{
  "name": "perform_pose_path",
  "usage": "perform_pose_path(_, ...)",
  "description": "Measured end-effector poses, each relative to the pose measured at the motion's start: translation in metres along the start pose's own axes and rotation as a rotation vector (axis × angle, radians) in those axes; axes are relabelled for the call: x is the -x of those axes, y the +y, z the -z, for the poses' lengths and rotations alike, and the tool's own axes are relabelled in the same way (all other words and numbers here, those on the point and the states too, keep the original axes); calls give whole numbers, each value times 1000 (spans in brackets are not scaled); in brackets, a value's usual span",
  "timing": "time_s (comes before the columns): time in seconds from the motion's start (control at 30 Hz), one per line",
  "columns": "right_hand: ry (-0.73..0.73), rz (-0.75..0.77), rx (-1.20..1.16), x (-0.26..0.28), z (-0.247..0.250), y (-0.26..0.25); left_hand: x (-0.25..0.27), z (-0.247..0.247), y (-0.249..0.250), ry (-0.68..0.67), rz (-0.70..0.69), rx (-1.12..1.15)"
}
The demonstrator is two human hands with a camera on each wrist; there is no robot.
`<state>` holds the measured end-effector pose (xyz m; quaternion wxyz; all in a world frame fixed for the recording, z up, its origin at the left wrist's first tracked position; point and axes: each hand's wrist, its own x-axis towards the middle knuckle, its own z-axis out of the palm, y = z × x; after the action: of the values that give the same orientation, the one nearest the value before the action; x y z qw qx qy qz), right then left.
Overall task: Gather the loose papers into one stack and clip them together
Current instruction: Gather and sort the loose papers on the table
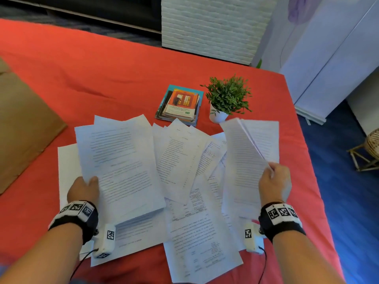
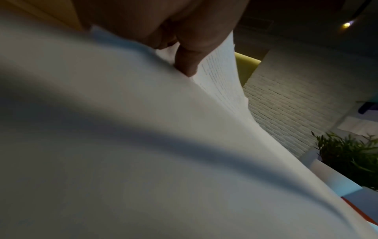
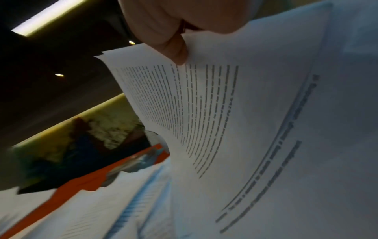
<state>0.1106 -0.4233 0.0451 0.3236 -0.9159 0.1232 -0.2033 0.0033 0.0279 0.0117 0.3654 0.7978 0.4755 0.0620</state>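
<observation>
Many printed white sheets lie spread over a red cloth [image 1: 102, 68]. My left hand [image 1: 86, 189] grips the left edge of a thick bundle of sheets [image 1: 121, 165], thumb on top; in the left wrist view fingers [image 2: 188, 64] curl under the lifted sheets [image 2: 122, 145]. My right hand [image 1: 273, 181] pinches the near right corner of a smaller bundle [image 1: 244, 158], raised and tilted; its thumb [image 3: 175, 51] presses on the printed page [image 3: 204, 113]. Loose sheets [image 1: 184, 156] overlap between the two hands, and one long sheet [image 1: 201, 247] reaches the near edge. No clip is visible.
A stack of booklets [image 1: 180, 103] and a small potted plant [image 1: 227, 99] stand just beyond the papers. A brown cardboard piece [image 1: 22, 124] lies at the left. The cloth's right edge drops to blue floor [image 1: 338, 181]; a white brick-pattern panel [image 1: 211, 25] stands behind.
</observation>
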Motion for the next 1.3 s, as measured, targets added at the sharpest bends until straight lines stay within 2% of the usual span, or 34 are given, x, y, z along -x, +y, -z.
perform_pose_path(0.13,144,278,-147,17,14,-54,0,6,-16,-45,48,-11)
perform_pose_path(0.2,114,305,-246,20,23,-82,-4,9,-25,-60,59,-27)
perform_pose_path(0.33,-172,40,-437,25,10,-107,-14,16,-42,-83,68,-54)
perform_pose_path(0.43,-405,-108,-329,40,-31,-89,-21,19,-55,-115,98,-67)
perform_pose_path(0.57,-544,-430,-345,70,-82,-64,-29,22,-63,-139,184,-71)
perform_pose_path(0.67,-583,-548,-281,79,-108,-63,-26,22,-64,-170,206,-128)
perform_pose_path(0.73,-606,-562,-235,81,-120,-66,-22,21,-65,-206,206,-174)
perform_pose_path(0.83,-648,-498,-186,84,-133,-73,-22,17,-71,-257,137,-191)
perform_pose_path(0.97,-669,-517,-268,89,-146,-82,-18,12,-73,-303,46,-147)
perform_pose_path(1.07,-647,-543,-345,90,-142,-82,-16,17,-70,-190,28,-58)
perform_pose_path(1.17,-630,-547,-399,86,-126,-71,-19,24,-71,-84,46,144)
perform_pose_path(1.23,-697,-507,-374,83,-111,-56,-24,28,-73,-65,33,147)
perform_pose_path(1.3,-829,-411,-221,80,-96,-43,-30,32,-74,-52,57,83)
